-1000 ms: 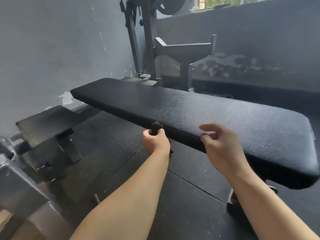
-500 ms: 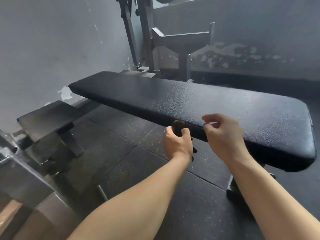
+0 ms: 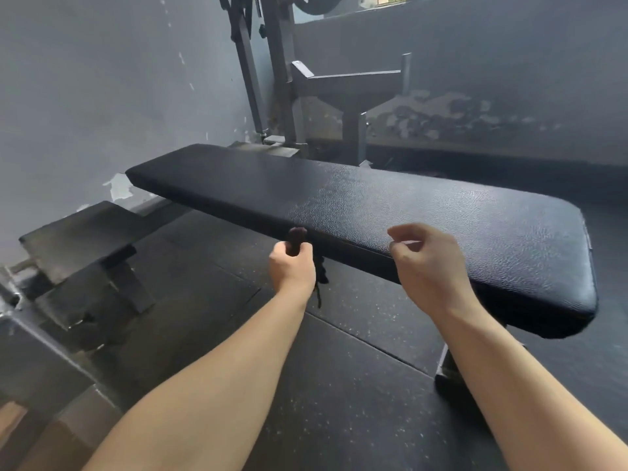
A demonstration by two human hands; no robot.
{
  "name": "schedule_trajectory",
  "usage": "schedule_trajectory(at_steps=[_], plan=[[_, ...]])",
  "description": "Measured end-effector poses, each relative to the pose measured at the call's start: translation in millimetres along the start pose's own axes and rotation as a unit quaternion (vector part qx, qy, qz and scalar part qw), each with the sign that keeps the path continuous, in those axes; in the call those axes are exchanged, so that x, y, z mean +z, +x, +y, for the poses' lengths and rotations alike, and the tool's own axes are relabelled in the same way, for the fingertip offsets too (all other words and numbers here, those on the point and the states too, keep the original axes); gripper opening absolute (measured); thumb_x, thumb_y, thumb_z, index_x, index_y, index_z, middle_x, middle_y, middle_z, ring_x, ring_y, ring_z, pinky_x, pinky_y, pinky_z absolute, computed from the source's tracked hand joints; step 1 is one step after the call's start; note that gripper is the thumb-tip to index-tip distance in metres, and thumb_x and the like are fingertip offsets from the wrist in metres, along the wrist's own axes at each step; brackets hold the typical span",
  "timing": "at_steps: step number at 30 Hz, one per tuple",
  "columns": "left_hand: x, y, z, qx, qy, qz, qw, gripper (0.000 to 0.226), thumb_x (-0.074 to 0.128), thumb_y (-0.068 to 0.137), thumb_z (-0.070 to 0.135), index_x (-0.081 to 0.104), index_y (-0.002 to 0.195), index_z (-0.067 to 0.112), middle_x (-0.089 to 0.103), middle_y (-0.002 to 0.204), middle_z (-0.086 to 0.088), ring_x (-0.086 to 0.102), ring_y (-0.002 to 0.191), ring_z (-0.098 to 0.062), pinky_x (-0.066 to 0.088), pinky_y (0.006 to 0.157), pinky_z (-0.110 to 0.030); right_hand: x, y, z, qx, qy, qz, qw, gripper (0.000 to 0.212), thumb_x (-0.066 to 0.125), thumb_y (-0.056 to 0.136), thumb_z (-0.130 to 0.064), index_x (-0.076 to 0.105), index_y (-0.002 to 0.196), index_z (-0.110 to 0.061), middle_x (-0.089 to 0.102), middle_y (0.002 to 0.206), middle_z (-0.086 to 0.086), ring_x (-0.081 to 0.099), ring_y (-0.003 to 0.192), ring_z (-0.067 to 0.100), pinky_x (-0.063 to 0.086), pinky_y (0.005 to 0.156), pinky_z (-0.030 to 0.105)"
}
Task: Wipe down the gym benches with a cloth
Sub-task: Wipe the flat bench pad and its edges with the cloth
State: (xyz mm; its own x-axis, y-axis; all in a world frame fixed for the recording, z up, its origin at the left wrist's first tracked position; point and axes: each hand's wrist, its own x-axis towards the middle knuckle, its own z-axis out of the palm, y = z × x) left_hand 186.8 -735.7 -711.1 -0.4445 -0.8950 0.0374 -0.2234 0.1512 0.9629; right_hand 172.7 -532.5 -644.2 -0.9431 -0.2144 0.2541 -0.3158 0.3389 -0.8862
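A long flat bench with a black textured pad (image 3: 373,212) runs from upper left to right across the view. My left hand (image 3: 292,270) grips a small dark bunched cloth (image 3: 296,240) against the pad's near side edge; a dark strip of the cloth hangs below the fist. My right hand (image 3: 424,263) hovers over the near edge further right, fingers loosely curled, holding nothing. Most of the cloth is hidden inside the fist.
A grey metal rack (image 3: 339,86) with a weight plate stands behind the bench against the wall. A low dark padded block (image 3: 81,236) and metal frame parts sit at the left. The bench's foot (image 3: 448,368) stands on black rubber floor tiles.
My left hand with the cloth slid right along the bench's side edge, then back a little to the left. The right hand stayed near the edge, fingers loosely curled.
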Motion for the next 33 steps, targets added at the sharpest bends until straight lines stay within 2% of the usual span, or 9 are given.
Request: schedule_trajectory(at_steps=[8, 12, 18, 21, 25, 26, 29, 31, 33], plan=[[27.1, -48.2, 8.5, 0.052, 0.061, -0.015, 0.997, 0.024, 0.061, 0.087, 0.038, 0.06, 0.085, 0.014, 0.067, 0.093, -0.006, 0.061, 0.08, -0.028, 0.041, 0.067, -0.031, -14.4, -16.2, 1.3, -0.019, 0.005, 0.016, 1.0, 0.024, 0.063, 0.092, -0.012, 0.075, 0.111, -0.021, 0.072, 0.104, -0.008, 0.066, 0.09, 0.003, 0.053, 0.086, 0.027], [29.1, -60.9, 12.3, 0.089, 0.098, -0.058, 0.99, 0.027, 0.06, 0.086, 0.041, 0.06, 0.085, 0.014, 0.068, 0.093, -0.008, 0.064, 0.084, -0.031, 0.052, 0.072, -0.037, -13.0, -29.5, 8.5, -0.013, -0.009, 0.006, 1.0, 0.024, 0.063, 0.09, -0.008, 0.076, 0.107, -0.02, 0.073, 0.095, -0.004, 0.067, 0.079, 0.009, 0.055, 0.084, 0.032], [21.6, -80.0, 33.5, 0.132, 0.155, -0.18, 0.962, 0.035, 0.068, 0.084, 0.037, 0.05, 0.063, 0.016, 0.058, 0.065, 0.0, 0.055, 0.067, -0.025, 0.041, 0.061, -0.032, -9.6, -37.1, 7.2, -0.019, -0.05, -0.005, 0.999, 0.024, 0.064, 0.089, -0.012, 0.075, 0.108, -0.021, 0.071, 0.107, -0.001, 0.067, 0.089, 0.01, 0.05, 0.091, 0.024], [3.7, -65.8, 49.9, 0.086, 0.147, -0.271, 0.947, 0.029, 0.069, 0.086, 0.027, 0.057, 0.062, 0.015, 0.059, 0.062, -0.004, 0.056, 0.062, -0.022, 0.051, 0.062, -0.035, -12.3, -42.0, 6.2, -0.004, -0.064, -0.018, 0.998, 0.025, 0.064, 0.09, -0.02, 0.074, 0.112, -0.018, 0.072, 0.108, 0.0, 0.067, 0.1, 0.017, 0.05, 0.094, 0.03], [-28.8, -63.2, 74.8, 0.052, 0.085, -0.443, 0.891, 0.026, 0.056, 0.094, 0.004, 0.059, 0.069, 0.01, 0.059, 0.059, 0.001, 0.057, 0.049, -0.008, 0.048, 0.047, -0.021, -14.1, -53.5, 5.7, 0.03, -0.031, -0.076, 0.996, 0.019, 0.06, 0.097, -0.028, 0.073, 0.11, -0.023, 0.071, 0.098, -0.012, 0.063, 0.092, 0.004, 0.04, 0.07, 0.006], [-34.3, -65.3, 78.8, 0.05, 0.088, -0.463, 0.881, 0.03, 0.051, 0.095, 0.001, 0.057, 0.067, 0.011, 0.057, 0.055, 0.004, 0.056, 0.047, -0.006, 0.045, 0.046, -0.019, -11.5, -57.0, 5.2, 0.029, 0.006, -0.092, 0.995, 0.018, 0.06, 0.098, -0.028, 0.074, 0.108, -0.023, 0.072, 0.094, -0.015, 0.066, 0.089, 0.001, 0.042, 0.071, 0.003], [-43.5, -71.1, 84.2, 0.033, 0.088, -0.498, 0.862, 0.029, 0.04, 0.094, 0.002, 0.062, 0.076, 0.008, 0.063, 0.066, -0.001, 0.06, 0.055, -0.01, 0.048, 0.051, -0.02, -3.0, -62.9, 8.8, 0.033, 0.118, -0.127, 0.984, 0.018, 0.059, 0.099, -0.031, 0.075, 0.107, -0.028, 0.076, 0.083, -0.009, 0.071, 0.08, 0.005, 0.059, 0.082, 0.032], [-44.4, -73.9, 83.2, -0.001, 0.068, -0.531, 0.844, 0.028, 0.038, 0.089, 0.013, 0.064, 0.094, 0.002, 0.066, 0.083, -0.011, 0.065, 0.065, -0.017, 0.053, 0.059, -0.025, -0.8, -66.2, 10.3, 0.03, 0.134, -0.124, 0.983, 0.015, 0.06, 0.099, -0.033, 0.073, 0.105, -0.032, 0.073, 0.079, 0.001, 0.067, 0.072, 0.012, 0.056, 0.073, 0.038], [-44.1, -76.2, 85.8, -0.013, 0.068, -0.556, 0.828, 0.036, 0.038, 0.088, 0.021, 0.064, 0.099, -0.001, 0.068, 0.085, -0.015, 0.065, 0.069, -0.025, 0.052, 0.064, -0.028, 1.6, -67.5, 9.3, 0.034, 0.185, -0.088, 0.978, 0.013, 0.062, 0.099, -0.024, 0.073, 0.1, -0.029, 0.075, 0.081, 0.001, 0.071, 0.075, 0.015, 0.058, 0.074, 0.039]])
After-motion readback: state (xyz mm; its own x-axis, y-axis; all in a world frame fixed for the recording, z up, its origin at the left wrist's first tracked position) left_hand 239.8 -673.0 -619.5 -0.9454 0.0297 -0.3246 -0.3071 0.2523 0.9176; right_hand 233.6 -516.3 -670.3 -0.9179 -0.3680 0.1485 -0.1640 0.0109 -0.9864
